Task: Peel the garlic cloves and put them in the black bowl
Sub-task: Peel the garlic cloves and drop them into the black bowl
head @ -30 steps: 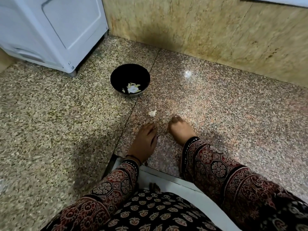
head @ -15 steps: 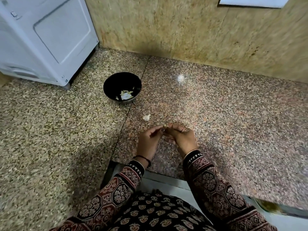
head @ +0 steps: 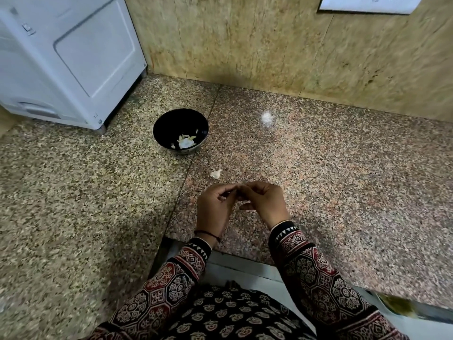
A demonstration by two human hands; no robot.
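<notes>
The black bowl stands on the speckled stone counter, with pale peeled garlic and bits lying in its bottom. One small whitish garlic piece lies loose on the counter between the bowl and my hands. Just in front of that piece, my left hand and my right hand are held together. Their curled fingertips meet and pinch a small garlic clove, which the fingers almost fully hide.
A white appliance stands at the back left, close to the bowl. A yellowish stone wall closes off the back, with a white plate at its top right. The counter's front edge runs just below my wrists.
A second ago both hands lay low on the counter near the loose piece. They have since risen and joined at the fingertips round a clove. The bowl and loose piece have not moved.
</notes>
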